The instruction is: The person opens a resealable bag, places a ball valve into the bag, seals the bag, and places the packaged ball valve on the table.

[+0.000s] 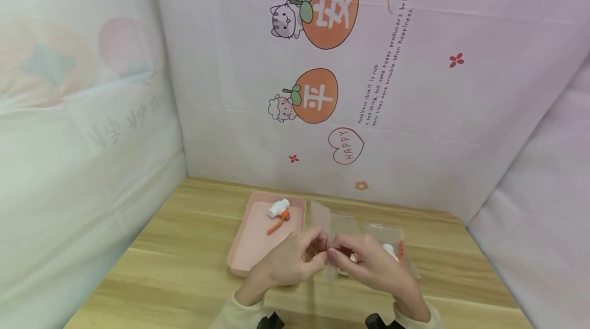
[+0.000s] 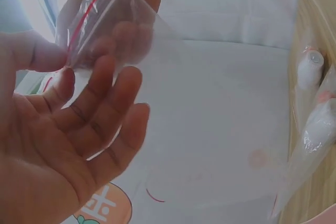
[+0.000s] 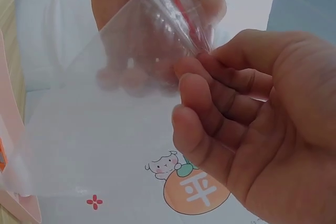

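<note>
Both hands hold a clear zip bag [image 1: 321, 219] with a red seal strip up in front of me, above the table. My left hand [image 1: 288, 262] pinches its edge by the strip between thumb and forefinger, other fingers loosely bent, as the left wrist view shows. Close opposite, my right hand [image 1: 373, 262] pinches the same top edge, its thumb and fingertips nearly meeting the left ones. Through the film [image 3: 136, 40] in the right wrist view, the left fingers show and no part appears inside.
A pink tray [image 1: 244, 249] on the left holds a white plastic valve-like fitting [image 1: 278, 208] and an orange handle [image 1: 279, 223]. Right of it, bags with white and orange parts, one a bag [image 1: 382, 231], lie on the wooden table [image 1: 175, 247]. A printed cloth wall [image 1: 239, 129] stands behind.
</note>
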`<act>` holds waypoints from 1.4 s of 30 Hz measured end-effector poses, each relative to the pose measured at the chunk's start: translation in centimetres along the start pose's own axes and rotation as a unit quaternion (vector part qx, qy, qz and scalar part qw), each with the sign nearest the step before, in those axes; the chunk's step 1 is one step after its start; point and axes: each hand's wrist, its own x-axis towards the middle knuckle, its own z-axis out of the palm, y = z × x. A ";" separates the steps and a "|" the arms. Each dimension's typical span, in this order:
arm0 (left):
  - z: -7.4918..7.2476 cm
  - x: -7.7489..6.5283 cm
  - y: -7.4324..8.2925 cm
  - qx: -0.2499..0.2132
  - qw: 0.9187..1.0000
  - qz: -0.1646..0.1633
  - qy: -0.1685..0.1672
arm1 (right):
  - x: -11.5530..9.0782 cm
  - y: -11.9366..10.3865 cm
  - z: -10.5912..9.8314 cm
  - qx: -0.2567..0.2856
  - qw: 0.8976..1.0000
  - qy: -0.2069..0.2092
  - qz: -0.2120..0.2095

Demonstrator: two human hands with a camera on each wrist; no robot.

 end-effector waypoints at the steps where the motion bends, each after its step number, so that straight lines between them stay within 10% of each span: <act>1: 0.0 0.0 0.1 0.014 1.000 -0.002 -0.006 | 0.0 0.0 0.1 -0.003 1.000 0.003 0.000; 20: -0.1 -0.2 1.2 0.110 0.993 -0.027 0.030 | 0.4 0.2 0.8 -0.041 0.998 0.039 0.004; 42: -0.1 -0.3 1.3 0.015 1.000 0.021 -0.010 | 0.3 0.1 1.0 0.023 0.998 0.059 0.011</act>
